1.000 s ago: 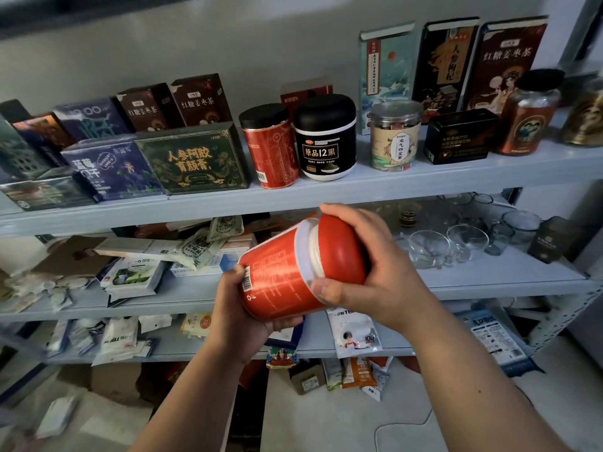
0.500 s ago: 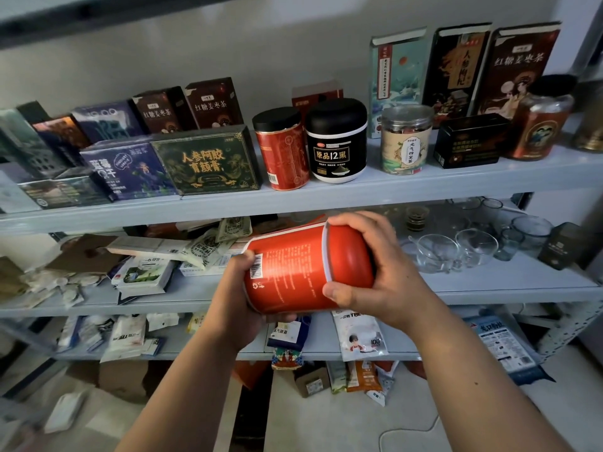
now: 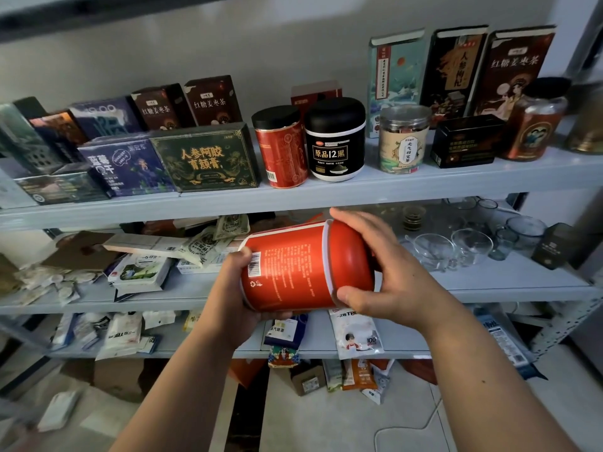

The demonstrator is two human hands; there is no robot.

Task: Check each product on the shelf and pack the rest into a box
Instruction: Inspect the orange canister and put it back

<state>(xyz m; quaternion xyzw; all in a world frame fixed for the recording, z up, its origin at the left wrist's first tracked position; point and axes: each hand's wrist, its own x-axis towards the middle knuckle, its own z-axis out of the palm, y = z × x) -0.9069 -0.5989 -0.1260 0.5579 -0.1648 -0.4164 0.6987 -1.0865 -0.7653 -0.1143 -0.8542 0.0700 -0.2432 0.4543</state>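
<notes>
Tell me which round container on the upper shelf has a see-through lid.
The clear jar with the beige label, between the black jar and the small black box. The red canister, black jar and amber jar have black lids.

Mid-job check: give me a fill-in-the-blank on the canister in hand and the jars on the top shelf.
1. The orange-red cylindrical canister is held lying on its ____.
2. The left hand grips its base end; the right hand grips its ____ end.
3. On the top grey metal shelf, the black-lidded red tin stands just ____ of the black plastic jar with a white band.
Missing words: side; lid; left.
</notes>
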